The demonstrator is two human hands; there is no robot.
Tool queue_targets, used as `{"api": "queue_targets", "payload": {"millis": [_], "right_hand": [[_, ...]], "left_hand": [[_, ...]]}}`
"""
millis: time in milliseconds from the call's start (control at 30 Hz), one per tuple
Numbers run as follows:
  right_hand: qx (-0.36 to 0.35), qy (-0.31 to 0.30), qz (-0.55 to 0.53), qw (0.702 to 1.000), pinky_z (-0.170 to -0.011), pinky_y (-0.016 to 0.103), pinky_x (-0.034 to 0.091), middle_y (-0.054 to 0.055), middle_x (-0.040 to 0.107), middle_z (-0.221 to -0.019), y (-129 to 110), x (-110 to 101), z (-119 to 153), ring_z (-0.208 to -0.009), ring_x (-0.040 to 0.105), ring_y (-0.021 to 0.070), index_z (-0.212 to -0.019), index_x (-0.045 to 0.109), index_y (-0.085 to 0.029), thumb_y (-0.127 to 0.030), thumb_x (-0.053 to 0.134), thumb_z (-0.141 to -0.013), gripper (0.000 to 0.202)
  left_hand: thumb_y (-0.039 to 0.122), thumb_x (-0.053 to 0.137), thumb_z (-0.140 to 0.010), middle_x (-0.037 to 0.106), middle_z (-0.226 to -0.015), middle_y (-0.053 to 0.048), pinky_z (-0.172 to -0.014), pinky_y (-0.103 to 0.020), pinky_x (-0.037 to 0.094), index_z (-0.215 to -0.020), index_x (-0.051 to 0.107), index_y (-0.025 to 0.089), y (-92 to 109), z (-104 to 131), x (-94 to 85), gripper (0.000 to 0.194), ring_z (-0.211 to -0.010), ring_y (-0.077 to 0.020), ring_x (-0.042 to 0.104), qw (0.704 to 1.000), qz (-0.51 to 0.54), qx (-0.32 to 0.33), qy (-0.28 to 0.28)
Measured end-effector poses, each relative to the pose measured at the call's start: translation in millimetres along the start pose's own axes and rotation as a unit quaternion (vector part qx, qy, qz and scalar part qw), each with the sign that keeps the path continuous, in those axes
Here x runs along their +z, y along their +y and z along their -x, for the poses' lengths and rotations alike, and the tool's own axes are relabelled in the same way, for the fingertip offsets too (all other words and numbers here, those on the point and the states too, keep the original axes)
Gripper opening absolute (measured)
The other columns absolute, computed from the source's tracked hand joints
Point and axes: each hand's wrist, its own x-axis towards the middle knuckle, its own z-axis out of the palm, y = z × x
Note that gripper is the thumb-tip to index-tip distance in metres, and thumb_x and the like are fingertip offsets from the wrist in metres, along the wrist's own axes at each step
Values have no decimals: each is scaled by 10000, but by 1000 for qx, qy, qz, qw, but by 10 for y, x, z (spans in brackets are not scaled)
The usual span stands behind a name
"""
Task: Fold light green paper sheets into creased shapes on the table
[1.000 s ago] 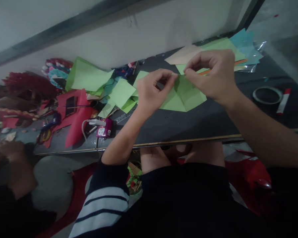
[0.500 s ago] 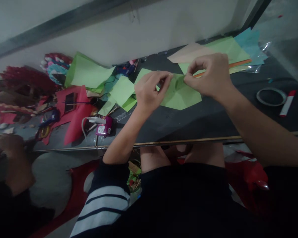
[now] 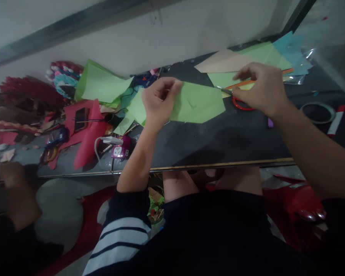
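My left hand [image 3: 159, 99] pinches the upper left part of a light green sheet of paper [image 3: 201, 103] between thumb and fingers. The sheet has cut corners and a crease, and stretches right, low over the dark table. At its right edge is a pair of scissors [image 3: 243, 105] with red handles, blades pointing left. Over the scissors is my right hand [image 3: 261, 86], its thumb at the blades' base and the curled index finger apart from the thumb. Part of the handles is hidden beneath this hand.
Right of my hand are a tape ring [image 3: 317, 112] and a white-and-red marker [image 3: 337, 120]. Behind lie pink paper [image 3: 222, 61] and blue paper [image 3: 293, 50]. At left are a purple power socket [image 3: 120, 150], red paper [image 3: 87, 147] and another person's hand [image 3: 10, 172].
My left hand has moved left with the green sheet. My right hand has let go of the sheet and moved right, its fingers parting. The scissors have come into view.
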Motion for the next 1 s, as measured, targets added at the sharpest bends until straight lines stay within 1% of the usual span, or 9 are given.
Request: {"api": "queue_targets", "payload": {"millis": [67,133,233,333,400,500,633,767,1000], "right_hand": [[-83,41,5,996,-1123,521,520,222,668,-1535,73,60,104,-1418,614,377,-1352,674,-237,-230,839,-751,624],[-179,24,18,983,-1250,574,424,203,524,-1695,109,165,224,-1591,464,375,-1449,635,-261,-300,870,-784,707],[-313,-83,41,945,-1243,511,475,6,750,-1476,106,383,396,-1499,605,256,-1240,753,-389,-270,654,-1029,262],[-431,-88,48,897,-1156,365,554,-11,813,-1356,101,601,508,-1359,708,159,-1341,753,-315,-137,435,-1128,422],[-461,-122,60,877,-1057,336,601,35,846,-1259,133,708,549,-1222,768,161,-1270,792,-220,-117,357,-1145,465],[-432,-177,58,882,-957,339,632,95,868,-1129,224,794,589,-1114,795,200,-1174,831,-161,-132,320,-1143,513],[-397,-171,24,901,-1029,376,632,153,840,-1241,310,839,624,-1220,779,256,-1304,796,-84,-118,407,-1090,445],[-352,-192,-14,916,-1086,420,618,154,775,-1402,309,864,635,-1302,749,271,-1452,716,-98,-155,496,-1057,456],[-196,-192,-181,945,-889,398,640,44,877,-963,385,816,626,-940,821,242,-973,884,-271,-279,654,-1027,237]], "left_hand": [[888,432,-995,767,-861,-8,-625,-338,463,-1004,733,261,-183,-75,45,695,-883,-148,656,998,48,-20,-46],[847,552,-972,759,-813,-26,-592,-323,464,-919,728,236,-322,-135,165,638,-804,-155,657,990,88,-31,-105],[632,674,-985,780,-815,-47,-640,-295,526,-858,735,196,-400,-190,450,458,-767,-167,695,974,102,-39,-197],[451,663,-1014,832,-950,-79,-798,-306,603,-986,783,156,-374,-211,729,319,-884,-202,767,961,67,-37,-266],[422,649,-1034,834,-1199,-125,-992,-369,616,-1192,779,151,-367,-194,838,340,-1117,-256,781,965,25,-2,-261],[434,601,-1077,718,-1495,-177,-1208,-453,531,-1383,717,153,-425,-63,853,432,-1425,-304,665,969,-22,79,-233],[454,544,-1109,746,-1452,-185,-1160,-447,590,-1347,746,152,-556,304,731,434,-1378,-287,714,946,-8,176,-273],[440,589,-1098,721,-1499,-178,-1153,-477,611,-1423,715,179,-632,571,651,436,-1407,-297,703,927,-11,204,-316],[429,589,-1099,723,-1495,-179,-1151,-462,619,-1394,739,158,-623,564,650,427,-1419,-302,696,929,-25,196,-313]]}}
